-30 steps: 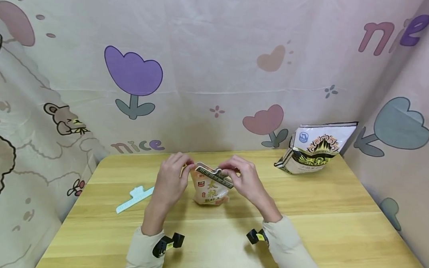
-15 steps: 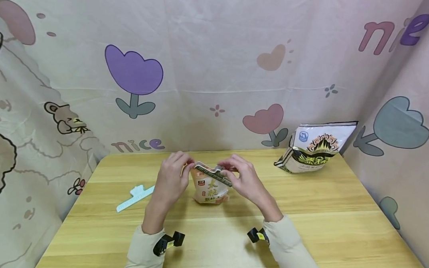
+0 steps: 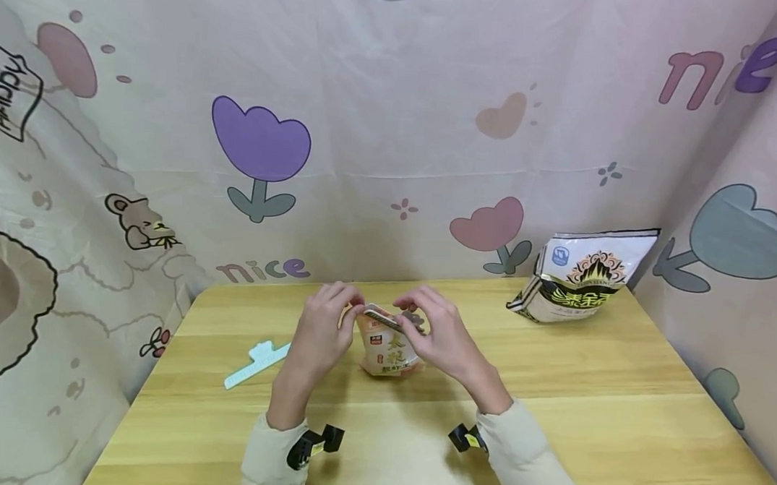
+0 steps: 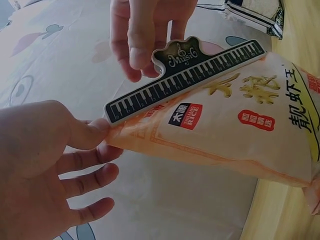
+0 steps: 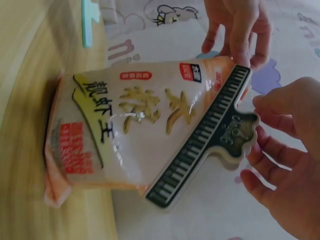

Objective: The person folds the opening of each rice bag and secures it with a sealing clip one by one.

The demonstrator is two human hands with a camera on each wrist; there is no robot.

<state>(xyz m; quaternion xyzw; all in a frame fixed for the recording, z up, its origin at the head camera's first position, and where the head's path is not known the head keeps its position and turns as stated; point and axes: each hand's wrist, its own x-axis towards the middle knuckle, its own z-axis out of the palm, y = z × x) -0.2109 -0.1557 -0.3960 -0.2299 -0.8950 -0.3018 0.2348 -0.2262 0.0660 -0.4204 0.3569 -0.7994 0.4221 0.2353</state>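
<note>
A small orange and white rice bag (image 3: 390, 355) stands on the table, its top closed off by a dark clip (image 4: 185, 80) printed with piano keys and the word Music. At the bag's upper left corner, beside the end of the clip, my left hand (image 3: 325, 326) pinches the plastic between thumb and forefinger; its other fingers are loosely spread. My right hand (image 3: 446, 335) is at the clip's wavy handle, fingers relaxed and apart. In the right wrist view, those fingers (image 5: 272, 150) lie close to the handle without gripping it; whether they touch it I cannot tell.
A light blue clip (image 3: 256, 365) lies on the wooden table (image 3: 582, 439) to the left. At the back right stands a larger white and black bag (image 3: 582, 276). A printed cloth (image 3: 379, 148) hangs behind and along the sides.
My right hand's fingers have loosened from the clip's handle and spread. The clip appears more edge-on in the head view, which has shifted slightly. My left hand still pinches the bag's corner.
</note>
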